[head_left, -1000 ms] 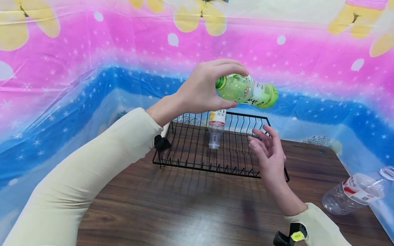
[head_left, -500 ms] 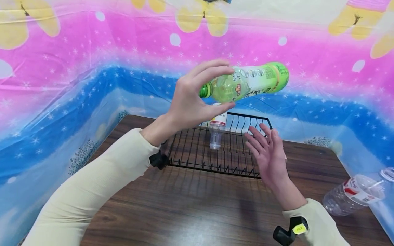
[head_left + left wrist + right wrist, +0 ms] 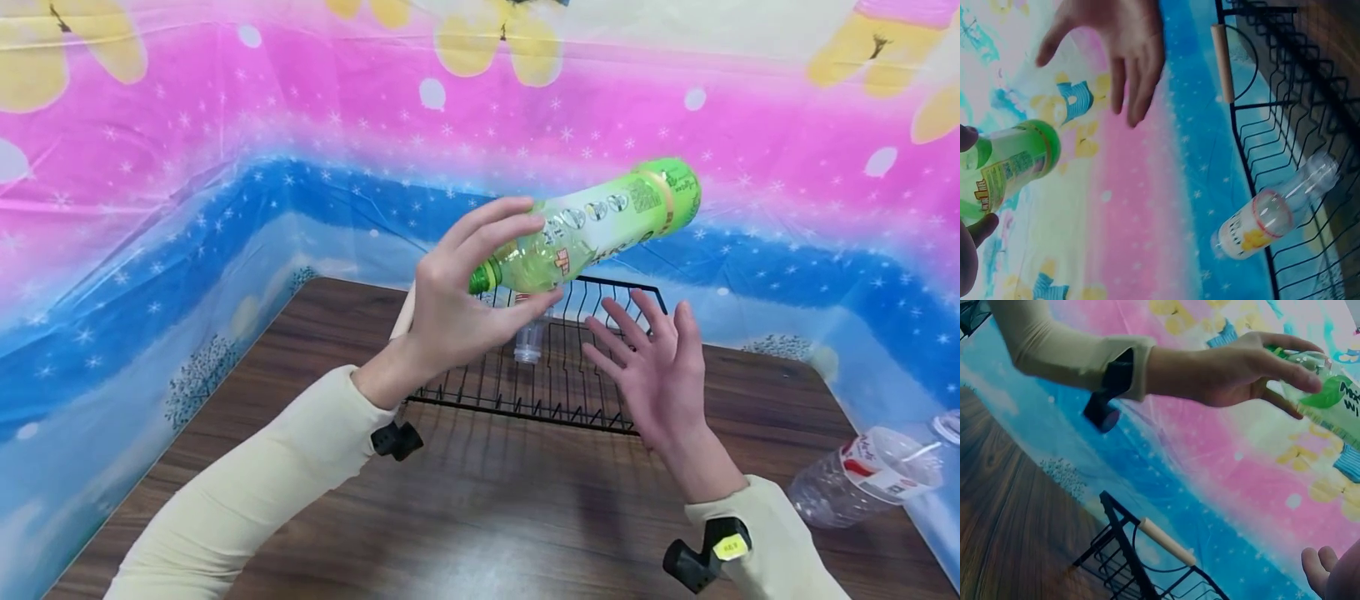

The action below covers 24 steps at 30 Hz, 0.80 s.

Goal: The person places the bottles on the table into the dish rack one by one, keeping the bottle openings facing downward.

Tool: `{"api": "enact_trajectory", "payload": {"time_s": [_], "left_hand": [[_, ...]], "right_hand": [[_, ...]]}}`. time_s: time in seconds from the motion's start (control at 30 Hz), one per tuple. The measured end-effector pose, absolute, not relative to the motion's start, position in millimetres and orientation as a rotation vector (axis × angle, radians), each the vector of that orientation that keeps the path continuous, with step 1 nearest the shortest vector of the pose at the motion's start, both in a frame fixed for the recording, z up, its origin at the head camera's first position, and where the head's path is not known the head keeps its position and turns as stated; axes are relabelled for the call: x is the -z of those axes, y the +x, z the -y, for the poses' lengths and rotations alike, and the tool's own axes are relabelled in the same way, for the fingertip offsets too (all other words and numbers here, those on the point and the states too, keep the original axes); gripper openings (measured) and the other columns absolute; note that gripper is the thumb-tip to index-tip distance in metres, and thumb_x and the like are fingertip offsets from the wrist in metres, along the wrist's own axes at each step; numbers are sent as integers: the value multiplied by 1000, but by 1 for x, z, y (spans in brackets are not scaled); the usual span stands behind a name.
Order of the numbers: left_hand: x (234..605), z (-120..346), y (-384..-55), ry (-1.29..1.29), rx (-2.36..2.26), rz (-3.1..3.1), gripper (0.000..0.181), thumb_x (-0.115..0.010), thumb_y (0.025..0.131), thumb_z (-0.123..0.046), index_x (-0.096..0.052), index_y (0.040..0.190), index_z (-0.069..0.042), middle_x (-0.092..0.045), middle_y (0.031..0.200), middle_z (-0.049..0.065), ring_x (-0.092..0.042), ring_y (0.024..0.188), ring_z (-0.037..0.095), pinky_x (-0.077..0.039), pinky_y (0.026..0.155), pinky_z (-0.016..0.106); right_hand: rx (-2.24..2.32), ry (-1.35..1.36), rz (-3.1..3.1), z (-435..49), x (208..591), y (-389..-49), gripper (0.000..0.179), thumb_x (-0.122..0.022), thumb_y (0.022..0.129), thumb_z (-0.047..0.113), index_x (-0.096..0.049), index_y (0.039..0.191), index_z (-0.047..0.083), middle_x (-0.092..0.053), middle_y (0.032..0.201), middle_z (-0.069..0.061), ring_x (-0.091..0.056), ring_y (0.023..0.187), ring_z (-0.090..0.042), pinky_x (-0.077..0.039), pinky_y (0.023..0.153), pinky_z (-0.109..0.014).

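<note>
My left hand [image 3: 468,292] holds a green plastic bottle [image 3: 600,221] round its upper part, thumb below and fingers above. The bottle tilts, its green cap low at the palm and its base up to the right. In the right wrist view the same bottle [image 3: 1335,403] lies in the left hand's grip. To the right, my right hand [image 3: 660,367] is raised with spread fingers, palm showing, apart from the bottle. Behind the left hand a clear bottle [image 3: 528,340] lies on a black wire rack [image 3: 592,367]; its label [image 3: 1244,234] shows in the left wrist view.
A large clear bottle [image 3: 855,479] with a red and white label stands at the right edge of the brown wooden table [image 3: 450,500]. The rack has a wooden handle [image 3: 1166,540] at one end. Patterned cloth [image 3: 300,108] hangs behind and around the table.
The left hand has drawn left and lower with the green bottle, whose base now points up to the right. My right hand's fingers have straightened and spread.
</note>
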<state>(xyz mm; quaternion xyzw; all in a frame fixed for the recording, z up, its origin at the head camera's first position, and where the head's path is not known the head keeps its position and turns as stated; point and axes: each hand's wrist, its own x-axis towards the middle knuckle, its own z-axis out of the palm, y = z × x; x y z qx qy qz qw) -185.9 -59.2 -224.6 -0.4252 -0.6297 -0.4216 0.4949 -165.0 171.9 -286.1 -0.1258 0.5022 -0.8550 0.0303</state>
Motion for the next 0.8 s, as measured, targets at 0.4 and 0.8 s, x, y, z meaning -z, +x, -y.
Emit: {"api": "enact_trajectory", "payload": {"time_s": [0.4, 0.8], "left_hand": [[261, 38, -175, -1032, 1090, 1423, 52, -86, 65, -4, -61, 110, 4, -59, 119, 26, -58, 114, 34, -55, 90, 33], [281, 25, -172, -1067, 1040, 1371, 53, -86, 63, -5, -60, 108, 3, -56, 116, 24, -56, 114, 36, -53, 95, 40]], "right_hand": [[2741, -493, -1354, -161, 259, -176, 69, -43, 93, 59, -28, 148, 19, -34, 148, -14, -39, 130, -32, -38, 108, -44], [2871, -423, -1263, -161, 243, -186, 61, -61, 90, 46, -42, 140, 18, -45, 134, -4, -39, 124, -23, -31, 106, -40]]}}
